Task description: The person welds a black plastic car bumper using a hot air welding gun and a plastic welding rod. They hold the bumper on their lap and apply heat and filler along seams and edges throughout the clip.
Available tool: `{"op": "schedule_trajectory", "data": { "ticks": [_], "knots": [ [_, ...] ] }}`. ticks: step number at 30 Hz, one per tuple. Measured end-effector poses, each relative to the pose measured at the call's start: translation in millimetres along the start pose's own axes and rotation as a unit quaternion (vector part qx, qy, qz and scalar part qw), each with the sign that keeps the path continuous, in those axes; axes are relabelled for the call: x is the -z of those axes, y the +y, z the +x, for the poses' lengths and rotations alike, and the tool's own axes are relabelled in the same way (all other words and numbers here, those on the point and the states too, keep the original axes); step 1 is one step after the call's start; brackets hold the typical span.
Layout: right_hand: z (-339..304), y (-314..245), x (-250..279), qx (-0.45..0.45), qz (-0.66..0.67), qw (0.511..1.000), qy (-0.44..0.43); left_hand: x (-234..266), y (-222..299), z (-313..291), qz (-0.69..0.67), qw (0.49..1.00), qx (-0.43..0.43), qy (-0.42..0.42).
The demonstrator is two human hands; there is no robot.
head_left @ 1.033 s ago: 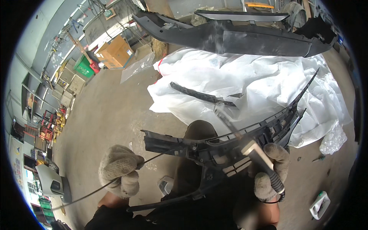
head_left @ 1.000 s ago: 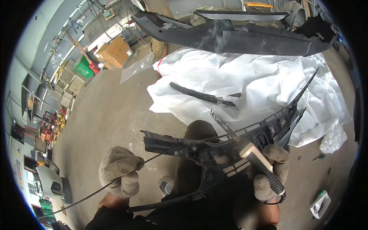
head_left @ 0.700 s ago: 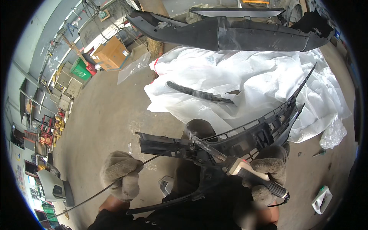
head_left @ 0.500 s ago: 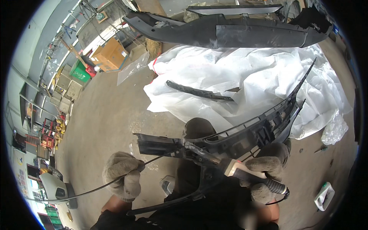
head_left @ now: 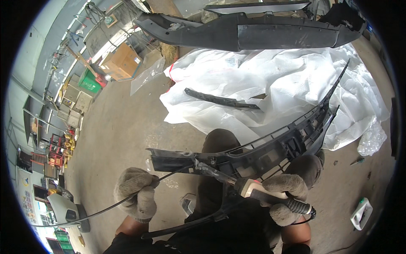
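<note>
A long black plastic car grille frame lies across my knees, its slatted end reaching up to the right. My gloved left hand is closed around a thin black plastic rod, whose tip meets the frame's left part. In my gloved right hand is a hot-air plastic welding gun with a cream and black body and a ribbed cable end. Its metal nozzle points up and left, at the frame surface near the rod's tip. The exact contact there is too small to make out.
White sheeting covers the floor ahead, with a narrow black strip on it. Beyond lies a large dark bumper. A cardboard box and a green bin stand far left; a white jug is at lower right.
The welding gun and my right hand have shifted slightly left, bringing the nozzle further left along the frame. My left hand still grips the rod in nearly the same place.
</note>
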State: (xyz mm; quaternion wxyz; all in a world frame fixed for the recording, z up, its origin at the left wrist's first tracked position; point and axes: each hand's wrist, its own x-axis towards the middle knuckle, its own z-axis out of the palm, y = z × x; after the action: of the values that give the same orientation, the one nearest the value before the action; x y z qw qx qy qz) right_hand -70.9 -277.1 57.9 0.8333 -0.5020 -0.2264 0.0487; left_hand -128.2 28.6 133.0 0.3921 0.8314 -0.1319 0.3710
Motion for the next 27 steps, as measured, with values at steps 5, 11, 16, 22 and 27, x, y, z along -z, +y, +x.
{"op": "schedule_trajectory", "data": {
  "ticks": [5, 11, 16, 22, 27],
  "knots": [
    [-0.8, 3.7, -1.2, 0.015, 0.012, 1.0, 0.002, -1.2, -1.7, -1.7, -0.004, 1.0, -0.003, 0.008],
    [7.4, 0.4, -2.9, 0.004, -0.015, 1.0, 0.023, 5.1, -2.4, -0.6, 0.012, 1.0, -0.013, -0.017],
    [11.7, 8.2, -3.1, -0.002, 0.097, 0.991, 0.087, 1.1, -4.8, -0.7, -0.003, 1.0, -0.027, -0.005],
    [8.8, 10.3, -0.6, -0.069, 0.067, 0.992, 0.083, 0.1, -3.9, 0.1, -0.016, 1.0, -0.026, 0.001],
    [6.9, 11.9, -1.3, -0.089, 0.128, 0.984, 0.086, -4.2, -3.0, -0.4, -0.03, 0.999, -0.015, 0.014]
  ]
}}
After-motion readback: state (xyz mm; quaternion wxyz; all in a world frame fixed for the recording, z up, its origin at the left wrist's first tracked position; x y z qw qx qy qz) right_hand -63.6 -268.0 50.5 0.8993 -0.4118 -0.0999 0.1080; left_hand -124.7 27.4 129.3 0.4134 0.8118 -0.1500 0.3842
